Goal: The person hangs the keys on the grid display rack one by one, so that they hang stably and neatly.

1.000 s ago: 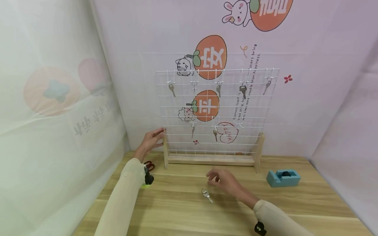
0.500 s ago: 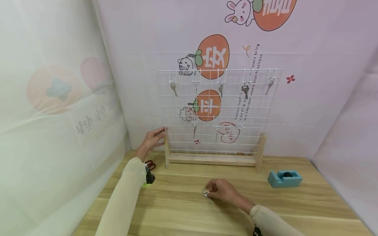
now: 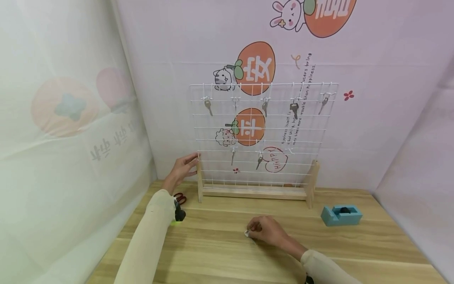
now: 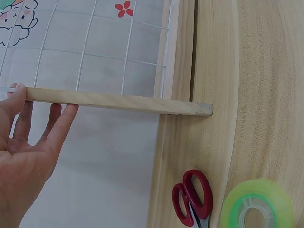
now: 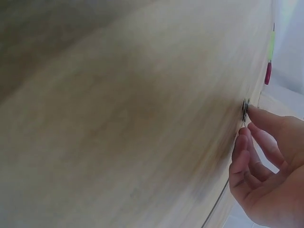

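My left hand (image 3: 181, 169) holds the left wooden post (image 4: 118, 102) of a display rack near its top. The left wrist view has the thumb over one side of the post and fingertips against the other. The rack is a white wire grid on a wooden base (image 3: 253, 193); several keys, such as a left one (image 3: 207, 105), hang from its hooks. Low over the table, my right hand (image 3: 268, 230) pinches a silver key (image 3: 246, 233) by its head end. Part of that key (image 5: 245, 109) is hidden by the fingers.
Red-handled scissors (image 4: 203, 199) and a yellow-green tape roll (image 4: 281, 202) lie left of the rack. A blue tape dispenser (image 3: 341, 217) stands on the right of the wooden table (image 3: 213, 252). A printed cloth (image 3: 170, 98) hangs behind the rack.
My right hand has come down onto the loose key and now pinches it. The lower hanging key near the middle has swung on its hook. My left hand stays on the post.
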Tool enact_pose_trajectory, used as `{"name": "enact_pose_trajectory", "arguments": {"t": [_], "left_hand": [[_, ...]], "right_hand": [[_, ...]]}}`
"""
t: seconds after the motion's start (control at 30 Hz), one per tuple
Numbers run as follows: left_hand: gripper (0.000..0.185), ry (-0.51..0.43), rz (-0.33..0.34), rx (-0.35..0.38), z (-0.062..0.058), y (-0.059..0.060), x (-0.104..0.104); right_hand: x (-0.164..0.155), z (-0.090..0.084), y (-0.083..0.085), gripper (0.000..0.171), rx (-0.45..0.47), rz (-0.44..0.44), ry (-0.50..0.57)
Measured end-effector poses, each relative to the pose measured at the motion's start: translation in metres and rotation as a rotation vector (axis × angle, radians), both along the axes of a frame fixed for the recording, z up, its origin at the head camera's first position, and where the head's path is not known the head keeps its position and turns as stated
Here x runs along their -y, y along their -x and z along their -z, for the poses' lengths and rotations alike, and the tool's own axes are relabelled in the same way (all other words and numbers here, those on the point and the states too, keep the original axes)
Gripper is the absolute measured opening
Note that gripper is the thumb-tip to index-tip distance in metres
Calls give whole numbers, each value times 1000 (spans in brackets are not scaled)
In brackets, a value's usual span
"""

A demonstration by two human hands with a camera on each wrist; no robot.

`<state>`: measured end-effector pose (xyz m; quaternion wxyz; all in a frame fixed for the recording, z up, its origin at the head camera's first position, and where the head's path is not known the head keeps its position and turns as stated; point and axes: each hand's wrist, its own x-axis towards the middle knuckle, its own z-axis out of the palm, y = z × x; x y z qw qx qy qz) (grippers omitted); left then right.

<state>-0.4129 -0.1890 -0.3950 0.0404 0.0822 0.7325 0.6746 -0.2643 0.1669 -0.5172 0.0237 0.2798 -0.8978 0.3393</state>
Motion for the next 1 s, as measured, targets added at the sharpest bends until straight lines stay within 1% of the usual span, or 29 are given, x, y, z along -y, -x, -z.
{"name": "enact_pose_trajectory", "arguments": {"t": [0.23, 0.5, 0.8, 1.0], "left_hand": [[50, 1, 6, 0, 0, -3, 1], [49, 4, 9, -7, -1, -3, 2], [50, 15, 7, -7, 2, 0, 2], [50, 18, 9, -9, 1, 0, 1]], "right_hand": [[-1, -2, -2, 4, -41, 38, 17], [-5, -10, 0, 4, -89, 45, 6], [-15, -19, 2, 6, -106, 45, 34], [-22, -27, 3, 4, -94, 89, 12]]}}
